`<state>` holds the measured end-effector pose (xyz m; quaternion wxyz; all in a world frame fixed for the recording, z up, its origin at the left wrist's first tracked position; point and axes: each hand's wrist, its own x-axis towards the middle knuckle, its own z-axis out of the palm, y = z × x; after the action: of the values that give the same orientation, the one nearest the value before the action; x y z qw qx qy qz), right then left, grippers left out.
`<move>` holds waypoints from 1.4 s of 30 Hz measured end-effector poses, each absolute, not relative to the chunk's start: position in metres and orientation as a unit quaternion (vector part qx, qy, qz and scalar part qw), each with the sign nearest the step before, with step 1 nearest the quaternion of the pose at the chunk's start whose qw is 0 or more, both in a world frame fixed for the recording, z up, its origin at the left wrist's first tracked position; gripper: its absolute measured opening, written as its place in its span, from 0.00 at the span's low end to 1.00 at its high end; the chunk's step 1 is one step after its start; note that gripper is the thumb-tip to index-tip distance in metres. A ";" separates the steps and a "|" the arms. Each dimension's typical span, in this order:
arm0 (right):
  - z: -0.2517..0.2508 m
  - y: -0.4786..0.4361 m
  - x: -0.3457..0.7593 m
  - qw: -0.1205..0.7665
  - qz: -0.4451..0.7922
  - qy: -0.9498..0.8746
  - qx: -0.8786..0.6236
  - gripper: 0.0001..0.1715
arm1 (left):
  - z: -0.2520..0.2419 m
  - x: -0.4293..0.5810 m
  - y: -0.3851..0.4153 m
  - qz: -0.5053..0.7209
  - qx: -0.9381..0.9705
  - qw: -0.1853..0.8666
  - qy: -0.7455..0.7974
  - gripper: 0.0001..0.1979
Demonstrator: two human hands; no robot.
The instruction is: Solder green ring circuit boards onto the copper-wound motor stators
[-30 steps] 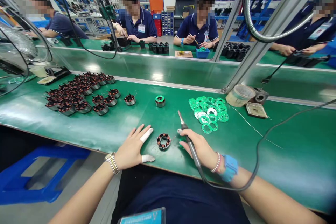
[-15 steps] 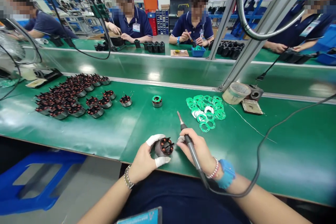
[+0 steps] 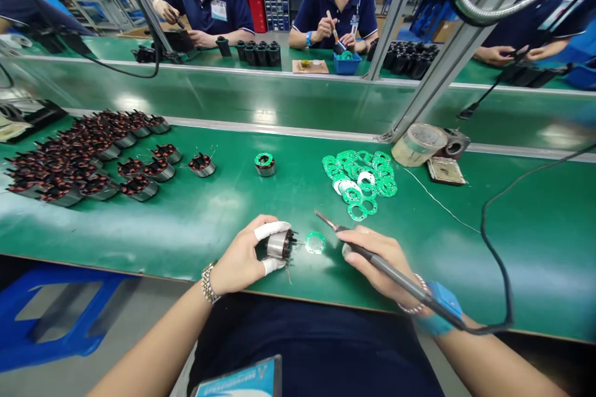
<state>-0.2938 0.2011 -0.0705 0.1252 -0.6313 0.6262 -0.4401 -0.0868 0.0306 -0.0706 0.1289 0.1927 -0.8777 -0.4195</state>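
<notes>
Left hand [image 3: 239,258] first: it pinches a wound stator [image 3: 280,244] between a taped thumb and a taped forefinger, the other fingers curled beneath. The stator is tipped on its side, clear of the worktop [image 3: 209,217], with its axis running level and its copper end facing the green ring [image 3: 315,242]. That ring lies flat, just to the stator's right and between the two hands. Fine wire ends stick out toward it; whether they touch it is hard to say at this size.

The right hand [image 3: 379,258], on the ring's far right, is closed pen-style round a soldering iron [image 3: 367,252]. The iron's long axis slants up and left, so its tip hangs just beyond the ring, above and slightly right of it. The left hand is the nearer of the two to the ring.

Further beyond the ring sits a heap of green rings [image 3: 358,180], with a single capped stator [image 3: 265,164] up and to the left and a big cluster of stators [image 3: 79,158] far left. A tape roll [image 3: 419,144] stands far to the upper right. Behind it all, co-workers sit at the opposite bench.
</notes>
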 end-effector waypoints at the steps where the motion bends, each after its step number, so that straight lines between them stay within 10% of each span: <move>1: -0.072 0.205 -0.296 0.127 -0.443 0.624 -0.631 0.13 | -0.072 -0.088 0.028 -0.425 0.191 0.124 -0.876 0.22; 42: -0.078 0.208 -0.299 0.205 -0.451 0.641 -0.586 0.09 | -0.084 -0.092 0.027 -0.434 0.192 0.112 -0.873 0.24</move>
<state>-0.2990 0.2081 -0.0783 0.2048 -0.5860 0.6410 -0.4514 -0.0922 0.0268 -0.0842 0.1120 0.1919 -0.8731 -0.4340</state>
